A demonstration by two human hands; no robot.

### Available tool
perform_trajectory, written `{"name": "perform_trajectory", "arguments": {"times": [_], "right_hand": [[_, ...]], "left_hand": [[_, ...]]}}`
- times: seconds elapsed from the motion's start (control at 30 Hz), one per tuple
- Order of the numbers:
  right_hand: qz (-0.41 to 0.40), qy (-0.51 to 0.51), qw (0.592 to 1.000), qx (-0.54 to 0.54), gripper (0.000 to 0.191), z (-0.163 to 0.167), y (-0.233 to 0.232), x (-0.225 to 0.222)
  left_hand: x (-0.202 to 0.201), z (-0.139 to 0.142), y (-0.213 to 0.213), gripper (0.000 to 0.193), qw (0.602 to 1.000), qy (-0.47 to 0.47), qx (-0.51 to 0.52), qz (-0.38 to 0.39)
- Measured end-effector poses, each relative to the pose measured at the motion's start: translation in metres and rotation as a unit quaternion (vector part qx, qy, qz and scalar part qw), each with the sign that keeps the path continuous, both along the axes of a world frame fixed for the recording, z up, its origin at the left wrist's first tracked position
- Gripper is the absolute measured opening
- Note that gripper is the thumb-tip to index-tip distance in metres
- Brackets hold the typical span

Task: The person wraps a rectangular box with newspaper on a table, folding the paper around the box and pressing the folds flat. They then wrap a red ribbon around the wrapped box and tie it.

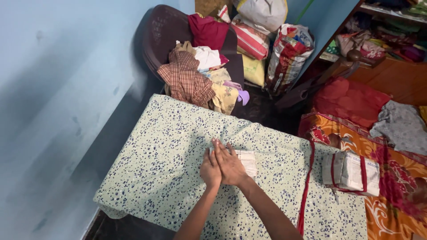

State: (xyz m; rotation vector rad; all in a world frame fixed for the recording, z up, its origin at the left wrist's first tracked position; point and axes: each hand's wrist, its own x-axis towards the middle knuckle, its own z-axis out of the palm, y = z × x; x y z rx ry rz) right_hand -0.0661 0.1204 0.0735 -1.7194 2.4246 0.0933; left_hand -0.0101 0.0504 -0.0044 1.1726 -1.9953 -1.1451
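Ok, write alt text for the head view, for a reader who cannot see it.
Two bare hands, right hand overlapping left hand, press flat on a small folded white cloth on a pale green spotted table cover. A dark plastic chair heaped with clothes stands beyond.

A matt cotton-looking cloth, pale with dark specks, covers the desk. The folded white cloth looks soft and dull; the chair is smooth brown plastic, faintly shiny, and the heaped clothes on it are woven fabric.

Both hands, left hand under right hand, press a folded white cloth on the speckled table.
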Motion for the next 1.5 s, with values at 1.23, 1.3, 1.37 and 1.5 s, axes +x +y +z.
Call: {"name": "perform_trajectory", "arguments": {"times": [1.23,1.3,1.37,1.5], "right_hand": [[-0.366,-0.055,0.89,-0.265,0.062,-0.037,0.078,-0.015],[-0.413,-0.193,0.808,-0.374,0.063,-0.045,0.082,-0.018],[-0.407,-0.253,0.778,-0.407,0.062,-0.047,0.087,-0.016],[-0.407,-0.271,0.737,-0.467,0.056,-0.041,0.105,-0.03]], "left_hand": [[0.001,0.009,0.012,0.043,0.999,0.024,0.01,0.023],[0.0,0.008,0.011,0.044,0.999,0.025,0.027,0.02],[0.0,0.007,0.014,0.044,1.0,0.013,0.018,0.012],[-0.016,0.014,0.028,0.045,0.997,0.073,-0.024,-0.001]]}}
